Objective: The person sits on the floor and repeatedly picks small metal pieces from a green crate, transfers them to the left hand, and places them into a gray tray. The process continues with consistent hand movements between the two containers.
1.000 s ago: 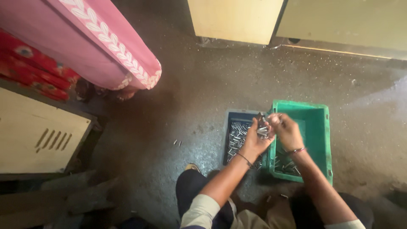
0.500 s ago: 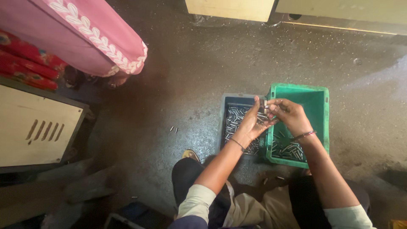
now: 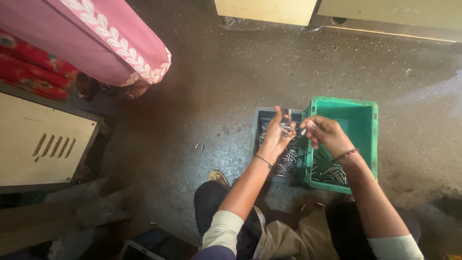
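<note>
My left hand (image 3: 278, 131) is raised over a dark blue tray (image 3: 262, 115) full of small metal pins, fingers cupped around a few of those shiny pins. My right hand (image 3: 323, 132) is just to its right, over the near-left corner of a green plastic bin (image 3: 365, 120), pinching one small metal pin (image 3: 303, 130) between thumb and fingers. The green bin holds a layer of the same metal pins (image 3: 329, 172) at its near end. The two hands are almost touching.
Another person in a pink garment (image 3: 96, 43) stands at the upper left with a foot on the floor. A cream cabinet with vent slots (image 3: 43, 144) is at the left. Loose pins (image 3: 199, 146) lie on the dark concrete floor. Cream panels (image 3: 269, 9) run along the far edge.
My view has shifted slightly; the hands stay over the trays, the left hand lifting a little and opening upward while the right hand keeps pinching a pin beside it.
</note>
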